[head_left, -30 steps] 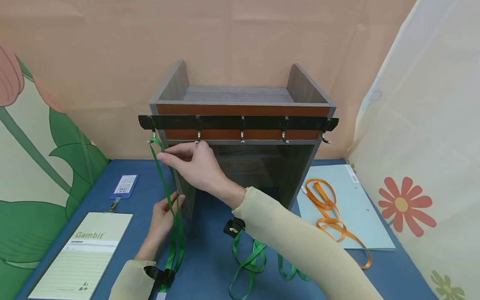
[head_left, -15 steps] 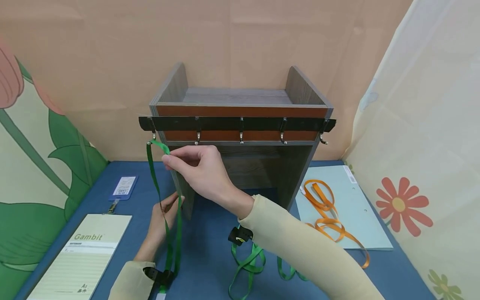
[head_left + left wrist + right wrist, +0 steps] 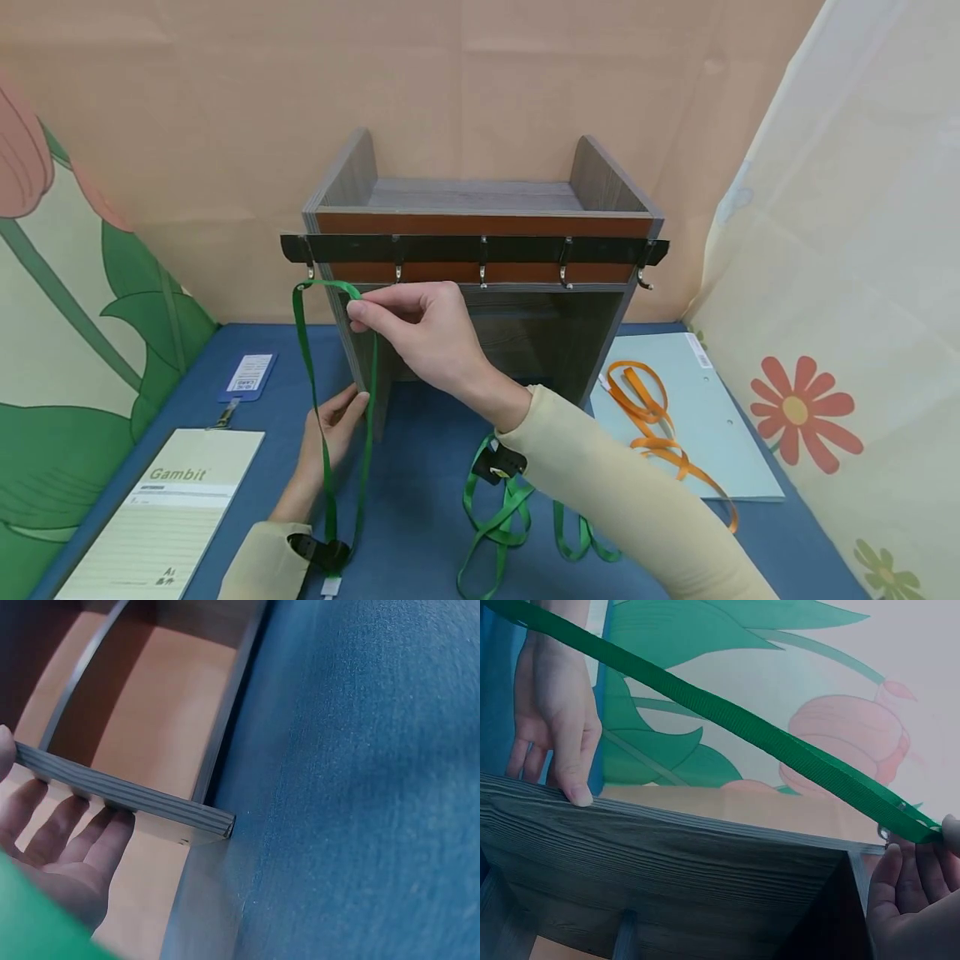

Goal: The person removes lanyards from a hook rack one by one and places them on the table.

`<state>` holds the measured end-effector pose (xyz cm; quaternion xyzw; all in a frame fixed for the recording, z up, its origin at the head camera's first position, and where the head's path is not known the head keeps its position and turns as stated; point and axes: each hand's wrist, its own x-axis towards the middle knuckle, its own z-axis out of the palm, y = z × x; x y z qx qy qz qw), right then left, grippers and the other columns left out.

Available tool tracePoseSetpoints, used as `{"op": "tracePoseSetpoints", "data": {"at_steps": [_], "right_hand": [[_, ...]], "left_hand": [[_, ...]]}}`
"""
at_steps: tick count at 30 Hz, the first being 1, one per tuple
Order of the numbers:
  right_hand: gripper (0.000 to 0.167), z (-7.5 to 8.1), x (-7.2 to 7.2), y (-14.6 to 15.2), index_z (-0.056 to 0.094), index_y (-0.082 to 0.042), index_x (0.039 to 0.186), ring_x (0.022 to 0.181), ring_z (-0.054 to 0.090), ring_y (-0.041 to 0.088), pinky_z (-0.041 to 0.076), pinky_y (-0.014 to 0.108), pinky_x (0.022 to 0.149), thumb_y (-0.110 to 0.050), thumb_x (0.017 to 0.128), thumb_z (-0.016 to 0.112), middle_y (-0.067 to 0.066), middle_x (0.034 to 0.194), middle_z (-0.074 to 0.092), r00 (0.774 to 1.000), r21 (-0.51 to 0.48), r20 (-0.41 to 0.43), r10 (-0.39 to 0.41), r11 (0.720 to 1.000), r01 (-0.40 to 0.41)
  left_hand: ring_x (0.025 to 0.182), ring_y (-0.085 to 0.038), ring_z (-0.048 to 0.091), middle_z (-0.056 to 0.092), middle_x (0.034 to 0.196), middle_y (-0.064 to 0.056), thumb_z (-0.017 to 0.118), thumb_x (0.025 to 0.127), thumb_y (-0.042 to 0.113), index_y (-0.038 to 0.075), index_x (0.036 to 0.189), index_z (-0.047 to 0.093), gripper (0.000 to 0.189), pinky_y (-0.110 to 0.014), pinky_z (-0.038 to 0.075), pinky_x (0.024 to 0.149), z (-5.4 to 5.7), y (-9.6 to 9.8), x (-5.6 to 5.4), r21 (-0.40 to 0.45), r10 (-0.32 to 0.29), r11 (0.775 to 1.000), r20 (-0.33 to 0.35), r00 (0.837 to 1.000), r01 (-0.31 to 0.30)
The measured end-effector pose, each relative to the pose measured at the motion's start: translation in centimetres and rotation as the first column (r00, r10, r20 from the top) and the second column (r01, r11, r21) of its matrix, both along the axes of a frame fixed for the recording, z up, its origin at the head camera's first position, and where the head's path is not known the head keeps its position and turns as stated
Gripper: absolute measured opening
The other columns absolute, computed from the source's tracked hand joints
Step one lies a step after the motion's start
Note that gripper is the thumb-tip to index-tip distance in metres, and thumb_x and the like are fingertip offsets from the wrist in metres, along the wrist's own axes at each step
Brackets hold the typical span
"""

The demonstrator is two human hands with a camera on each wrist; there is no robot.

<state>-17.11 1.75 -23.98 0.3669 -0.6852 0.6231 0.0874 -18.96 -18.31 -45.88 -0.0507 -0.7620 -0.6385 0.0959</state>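
Observation:
A grey wooden shelf unit stands with a black hook rail across its front. From the leftmost hook a green lanyard runs down in a long loop. My right hand pinches the strap's top between thumb and fingers, drawn out to the right of that hook. Lower down, my left hand grips the unit's left side panel, thumb on one face and fingers on the other. In the right wrist view the green strap stretches across to the pinching fingertips.
More green lanyards lie at the front of the blue table, partly behind the right sleeve. An orange lanyard rests on a pale blue folder at right. A notepad and a blue badge lie at left.
My right hand has moved rightward, away from the leftmost hook, pulling the lanyard's loop wider. My left hand keeps its place on the side panel.

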Motion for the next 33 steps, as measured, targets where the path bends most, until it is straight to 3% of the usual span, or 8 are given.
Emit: {"op": "tracePoseSetpoints", "data": {"at_steps": [5,8,12,18,24,33], "right_hand": [[0.014,0.6,0.1,0.4,0.070,0.011,0.100,0.080,0.068,0.018,0.052,0.032,0.076,0.004,0.089,0.064,0.017,0.085,0.070,1.000,-0.017,-0.014,0.006,1.000,-0.006],[0.014,0.9,0.2,0.5,0.069,0.012,0.100,0.080,0.068,0.019,0.052,0.032,0.075,0.006,0.089,0.064,0.018,0.086,0.070,1.000,-0.024,-0.025,0.015,1.000,-0.016],[0.014,2.1,1.1,0.7,0.068,0.016,0.099,0.081,0.068,0.020,0.052,0.032,0.074,0.010,0.087,0.063,0.023,0.087,0.069,0.999,-0.017,-0.049,0.009,1.000,-0.009],[0.014,2.1,0.3,1.2,0.068,0.015,0.099,0.082,0.069,0.020,0.052,0.033,0.076,0.010,0.087,0.064,0.021,0.089,0.069,0.997,-0.037,-0.079,0.018,0.999,-0.021],[0.013,1.3,-1.3,1.9,0.071,0.009,0.098,0.080,0.068,0.018,0.052,0.036,0.074,0.003,0.088,0.066,0.012,0.085,0.071,0.996,-0.077,-0.079,0.030,0.996,-0.036],[0.012,2.4,-1.7,3.2,0.070,0.009,0.098,0.081,0.068,0.023,0.052,0.040,0.076,0.002,0.089,0.066,0.013,0.084,0.071,0.989,-0.120,-0.145,0.001,0.993,-0.019]], "left_hand": [[0.096,0.003,0.059,0.053,0.128,-0.025,0.055,0.099,0.017,-0.007,0.133,0.050,0.042,-0.020,0.047,0.080,1.8,0.7,1.0,0.018,-0.003,1.000,-0.009,1.000,0.003],[0.097,0.002,0.058,0.052,0.128,-0.026,0.055,0.099,0.016,-0.008,0.133,0.049,0.042,-0.021,0.048,0.081,2.0,0.8,1.1,0.027,0.003,1.000,0.005,1.000,-0.003],[0.098,-0.003,0.059,0.054,0.128,-0.022,0.055,0.099,0.022,-0.004,0.134,0.050,0.043,-0.021,0.048,0.080,0.7,0.4,0.4,-0.011,0.020,1.000,0.014,1.000,-0.020],[0.102,0.002,0.057,0.053,0.130,-0.019,0.057,0.099,0.021,-0.002,0.133,0.053,0.042,-0.018,0.046,0.081,-1.4,-0.1,-0.9,0.025,0.032,0.999,-0.009,0.999,-0.032],[0.101,0.003,0.057,0.053,0.129,-0.020,0.057,0.098,0.021,-0.004,0.132,0.054,0.042,-0.019,0.047,0.079,-1.7,0.0,-1.0,0.028,0.033,0.999,-0.030,0.999,-0.032],[0.103,0.003,0.056,0.052,0.130,-0.023,0.056,0.099,0.021,-0.005,0.133,0.052,0.043,-0.019,0.047,0.080,-1.8,-0.2,-1.0,0.023,0.023,1.000,-0.040,0.999,-0.022]]}}
